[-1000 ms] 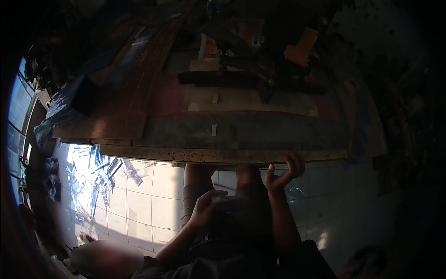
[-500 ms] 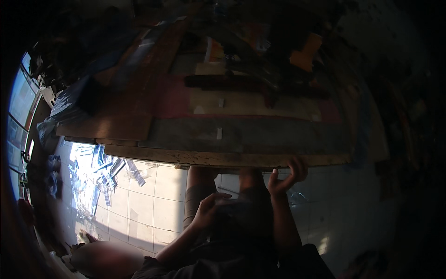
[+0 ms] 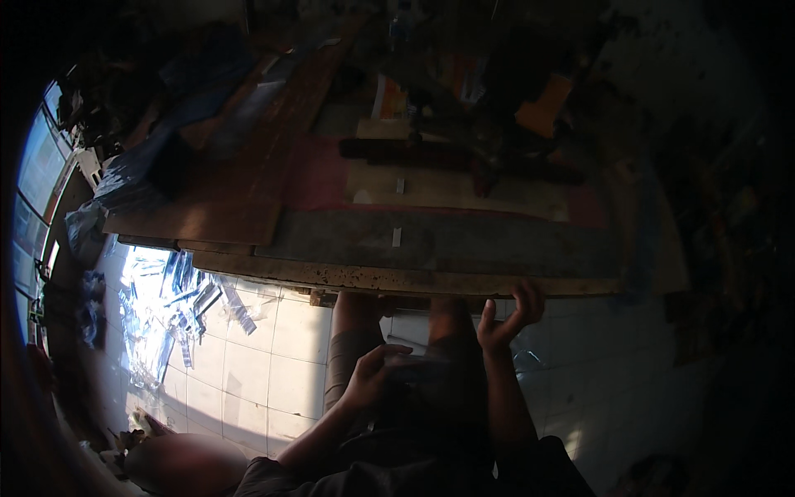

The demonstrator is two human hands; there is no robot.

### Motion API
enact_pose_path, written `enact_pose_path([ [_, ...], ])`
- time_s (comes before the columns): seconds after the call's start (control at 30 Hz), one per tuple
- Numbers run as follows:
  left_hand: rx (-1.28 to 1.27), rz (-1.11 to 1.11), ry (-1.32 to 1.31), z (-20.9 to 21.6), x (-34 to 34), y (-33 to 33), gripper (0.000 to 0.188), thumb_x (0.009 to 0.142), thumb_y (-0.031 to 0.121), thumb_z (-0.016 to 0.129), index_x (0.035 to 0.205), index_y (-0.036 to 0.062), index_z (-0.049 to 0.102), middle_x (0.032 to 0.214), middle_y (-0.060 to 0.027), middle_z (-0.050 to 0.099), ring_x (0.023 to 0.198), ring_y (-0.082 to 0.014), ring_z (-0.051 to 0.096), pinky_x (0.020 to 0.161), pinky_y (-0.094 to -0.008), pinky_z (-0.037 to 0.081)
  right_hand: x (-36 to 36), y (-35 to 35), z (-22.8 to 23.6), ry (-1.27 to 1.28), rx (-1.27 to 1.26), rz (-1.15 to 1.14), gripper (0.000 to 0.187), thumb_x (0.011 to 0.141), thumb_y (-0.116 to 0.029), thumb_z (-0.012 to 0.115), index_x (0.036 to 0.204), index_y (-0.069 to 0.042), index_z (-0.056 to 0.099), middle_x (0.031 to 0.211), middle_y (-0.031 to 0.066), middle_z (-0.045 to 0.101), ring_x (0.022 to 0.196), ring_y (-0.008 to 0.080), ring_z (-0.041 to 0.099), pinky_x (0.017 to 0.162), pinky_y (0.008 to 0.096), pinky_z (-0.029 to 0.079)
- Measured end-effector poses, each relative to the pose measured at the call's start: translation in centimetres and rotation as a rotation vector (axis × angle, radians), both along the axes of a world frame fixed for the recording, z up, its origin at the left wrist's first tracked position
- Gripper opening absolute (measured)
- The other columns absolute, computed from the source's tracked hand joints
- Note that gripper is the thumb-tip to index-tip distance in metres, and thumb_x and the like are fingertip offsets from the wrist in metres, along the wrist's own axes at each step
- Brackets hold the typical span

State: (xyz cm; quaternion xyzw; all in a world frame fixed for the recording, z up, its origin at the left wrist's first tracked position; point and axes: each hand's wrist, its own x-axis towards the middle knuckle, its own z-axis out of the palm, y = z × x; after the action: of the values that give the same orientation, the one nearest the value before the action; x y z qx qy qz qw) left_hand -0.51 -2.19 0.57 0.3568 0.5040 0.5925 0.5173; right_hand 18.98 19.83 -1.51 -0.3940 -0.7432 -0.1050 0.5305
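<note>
My left hand (image 3: 370, 379) is over my lap, below the front edge of the table (image 3: 397, 280). Its fingers are bent toward a dark, flat-looking shape (image 3: 418, 364); shadow hides what it is. My right hand (image 3: 507, 321) is raised at the table's front edge, thumb up and fingers apart, with nothing seen in it. Its fingertips overlap the wooden edge; whether they touch it cannot be made out. On the table lies a long dark bar-like thing (image 3: 389, 150), beyond a pale strip with red ends (image 3: 464, 195).
A brown board (image 3: 190, 217) covers the table's left side. An orange piece (image 3: 544, 106) stands out at the back right. Shiny plastic strips (image 3: 174, 306) litter the sunlit tiled floor at left. Another person's head (image 3: 186, 470), blurred, shows at the lower left.
The view has shifted a little, so the table sits slightly further right in the picture. Both hands keep nearly the same pose and place.
</note>
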Motion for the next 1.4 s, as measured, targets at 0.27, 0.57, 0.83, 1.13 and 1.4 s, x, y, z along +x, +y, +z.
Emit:
enact_pose_path([
  [0.27, 0.073, -0.037, -0.167, -0.1, 0.0, -0.6, 0.028, 0.104, 0.006, 0.051, 0.128, -0.0033, 0.061, 0.119, -0.0149, 0.072, 0.114, -0.0209, 0.070, 0.100, -0.0325, 0.053, 1.0, -0.9, 6.3, -0.074, -0.251, 0.093, 0.034, 0.101, -0.035, 0.058, 0.117, -0.007, 0.066, 0.124, 0.0113, 0.065, 0.121, 0.0342, 0.059, 0.106, 0.0491, 0.039],
  [0.57, 0.129, -0.051, -0.167, 1.3, 0.5, -0.7, 0.031, 0.104, 0.007, 0.052, 0.132, -0.0056, 0.057, 0.124, -0.0178, 0.070, 0.120, -0.0275, 0.068, 0.106, -0.0370, 0.052, -9.0, 7.7, 13.0, -0.383, -0.377, 0.588, 0.046, 0.098, -0.029, 0.067, 0.133, -0.001, 0.059, 0.134, 0.0230, 0.060, 0.126, 0.0410, 0.057, 0.107, 0.0469, 0.045],
  [0.83, 0.146, -0.056, -0.146, 0.2, 0.1, -1.4, 0.030, 0.105, 0.006, 0.052, 0.132, -0.0056, 0.058, 0.127, -0.0167, 0.068, 0.121, -0.0249, 0.067, 0.107, -0.0380, 0.051, -17.5, 20.4, 7.9, -0.479, -0.429, 0.551, 0.055, 0.101, -0.029, 0.057, 0.147, 0.001, 0.046, 0.145, 0.0294, 0.052, 0.139, 0.0454, 0.046, 0.117, 0.0480, 0.036],
  [1.13, 0.200, -0.029, -0.058, 0.3, -0.5, -1.4, 0.029, 0.104, 0.001, 0.049, 0.130, -0.0051, 0.060, 0.131, -0.0140, 0.066, 0.125, -0.0221, 0.063, 0.110, -0.0365, 0.047, -19.0, 22.6, 6.2, -0.378, -0.540, 0.538, 0.047, 0.103, -0.027, 0.055, 0.141, 0.001, 0.050, 0.144, 0.0285, 0.053, 0.138, 0.0439, 0.047, 0.115, 0.0464, 0.036],
  [1.4, 0.212, -0.063, -0.070, 0.5, -0.2, -0.3, 0.030, 0.102, 0.001, 0.051, 0.130, -0.0052, 0.060, 0.131, -0.0144, 0.066, 0.125, -0.0220, 0.063, 0.110, -0.0369, 0.047, -17.2, 24.5, 5.4, -0.312, -0.546, 0.601, 0.031, 0.099, -0.018, 0.061, 0.126, -0.003, 0.055, 0.133, 0.0232, 0.057, 0.130, 0.0386, 0.053, 0.112, 0.0430, 0.039],
])
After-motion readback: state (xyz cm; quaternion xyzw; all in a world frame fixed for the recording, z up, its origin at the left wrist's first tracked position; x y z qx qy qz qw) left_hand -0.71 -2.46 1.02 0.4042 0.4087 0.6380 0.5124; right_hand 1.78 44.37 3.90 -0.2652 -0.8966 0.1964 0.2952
